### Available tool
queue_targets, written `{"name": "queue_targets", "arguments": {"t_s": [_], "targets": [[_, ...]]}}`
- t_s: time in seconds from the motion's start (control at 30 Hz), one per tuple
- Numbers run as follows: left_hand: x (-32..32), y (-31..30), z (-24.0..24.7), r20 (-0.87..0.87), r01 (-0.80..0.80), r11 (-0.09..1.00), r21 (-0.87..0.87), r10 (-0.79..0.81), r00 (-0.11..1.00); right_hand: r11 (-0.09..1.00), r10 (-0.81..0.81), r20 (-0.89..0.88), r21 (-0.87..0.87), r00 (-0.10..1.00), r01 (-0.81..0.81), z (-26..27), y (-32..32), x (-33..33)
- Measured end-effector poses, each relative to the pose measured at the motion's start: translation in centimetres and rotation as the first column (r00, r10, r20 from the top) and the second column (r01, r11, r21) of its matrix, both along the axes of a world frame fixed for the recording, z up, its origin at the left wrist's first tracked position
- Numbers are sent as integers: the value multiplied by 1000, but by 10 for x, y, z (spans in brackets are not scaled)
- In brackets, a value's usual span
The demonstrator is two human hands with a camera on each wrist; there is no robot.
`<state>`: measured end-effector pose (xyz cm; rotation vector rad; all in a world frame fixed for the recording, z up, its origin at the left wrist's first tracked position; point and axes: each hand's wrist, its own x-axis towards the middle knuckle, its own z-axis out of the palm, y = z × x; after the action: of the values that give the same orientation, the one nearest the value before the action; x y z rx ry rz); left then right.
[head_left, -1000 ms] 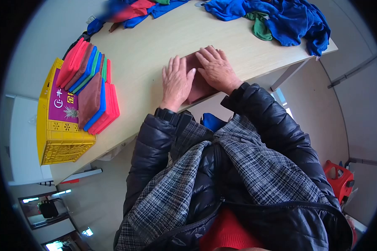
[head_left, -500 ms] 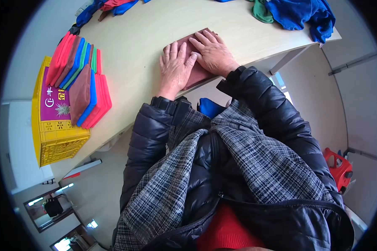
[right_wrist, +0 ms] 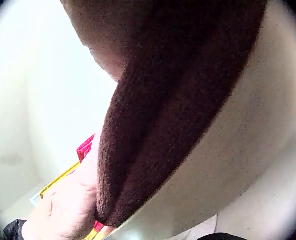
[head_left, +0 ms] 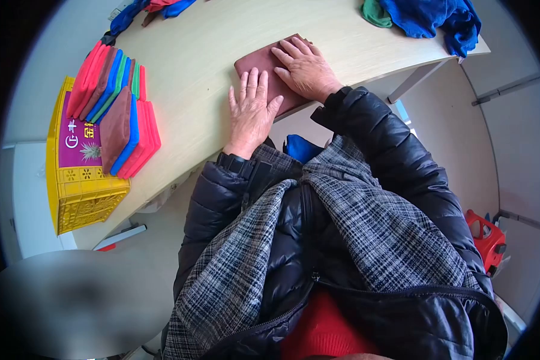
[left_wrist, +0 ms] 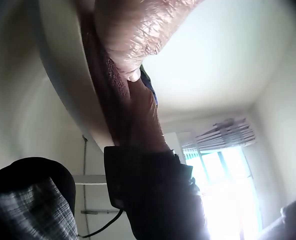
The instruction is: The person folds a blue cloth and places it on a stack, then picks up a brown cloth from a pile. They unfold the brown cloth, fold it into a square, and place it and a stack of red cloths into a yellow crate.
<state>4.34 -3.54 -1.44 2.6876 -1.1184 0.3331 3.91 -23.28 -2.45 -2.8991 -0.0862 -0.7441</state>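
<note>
A folded brown cloth (head_left: 264, 63) lies flat at the table's front edge in the head view. The left hand (head_left: 251, 114) rests on its left part, fingers straight and spread. On its upper right part lies the right hand (head_left: 307, 71), palm down with fingers extended. The two hands are apart, with brown cloth showing between them. In the right wrist view the cloth (right_wrist: 163, 105) shows thick folded layers at its edge, and the left hand (right_wrist: 63, 210) is beyond it. The left wrist view shows the left hand (left_wrist: 138, 30) over the cloth (left_wrist: 105, 85).
Left on the table (head_left: 186, 90), a yellow basket (head_left: 90, 204) holds folded red, brown, blue and green cloths (head_left: 120, 129). Crumpled blue cloths (head_left: 420, 18) lie at the far right, others at the far left. A blurred grey shape (head_left: 81, 306) is at lower left.
The hands have moved apart on the brown cloth, the left one shifting toward the near left. The head view has shifted, and a blurred grey shape has appeared at lower left.
</note>
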Motion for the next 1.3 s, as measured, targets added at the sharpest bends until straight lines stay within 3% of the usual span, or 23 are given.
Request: {"name": "queue_targets", "arguments": {"t_s": [0.2,0.33,0.47,0.5,0.53,0.6,0.67,0.7,0.73,0.8,0.83,0.87,0.93,0.97,1.03,1.07,1.13,1.17,1.27,1.3], "targets": [[-15,5,9,-22,13,1000,-3,-13,1000,990,76,31,114,997,-80,22,25,-16],[-18,4,4,-11,5,1000,13,-5,1000,984,150,-30,-92,988,-152,12,19,-20],[-24,14,8,-39,13,999,-46,-14,999,979,19,83,200,996,-35,22,8,-17],[-22,18,5,-80,41,987,-156,-54,995,956,9,61,292,998,-27,27,1,-16],[-28,21,13,-89,20,972,-235,-42,995,936,-24,47,352,999,6,27,-4,-16],[-40,36,19,-146,-119,879,-461,57,988,958,-99,1,270,995,95,8,-10,-9],[-49,57,14,-313,-243,763,-599,56,948,970,-7,-40,241,999,16,9,-5,-9],[-60,69,24,-445,-344,761,-551,81,892,973,34,-47,228,998,-22,9,3,-9],[-64,83,16,-438,-362,747,-557,105,893,976,66,-59,212,996,-52,8,10,-9],[-68,107,-6,-802,-610,650,-453,2,597,945,222,-96,268,970,-190,16,26,-11],[-74,110,7,-896,-739,513,-437,-173,409,936,257,-133,280,957,-212,20,38,-14],[-76,117,8,-911,-795,473,-380,-343,231,916,308,-167,319,936,-245,26,49,-17],[-76,116,1,-625,-935,146,-325,-774,97,885,400,-158,322,903,-336,23,71,-21],[-78,115,1,-627,-934,143,-328,-772,102,858,464,-145,319,874,-403,23,80,-24],[-83,114,5,-615,-976,-22,-217,-773,154,809,551,-102,309,828,-500,23,94,-30],[-83,116,10,-614,-974,-27,-224,-773,163,806,555,-96,305,826,-507,24,93,-30],[-84,128,20,-696,-937,-68,-342,-651,302,700,598,-97,546,796,-459,24,83,-29],[-82,136,36,-725,-939,-24,-342,-630,280,772,480,-59,502,875,-390,18,76,-30],[-68,162,94,-746,-862,20,-507,-510,428,845,378,-46,425,925,-325,4,42,-23],[-59,171,114,-747,-870,-10,-493,-507,430,855,374,-24,395,927,-335,3,36,-24]]}}
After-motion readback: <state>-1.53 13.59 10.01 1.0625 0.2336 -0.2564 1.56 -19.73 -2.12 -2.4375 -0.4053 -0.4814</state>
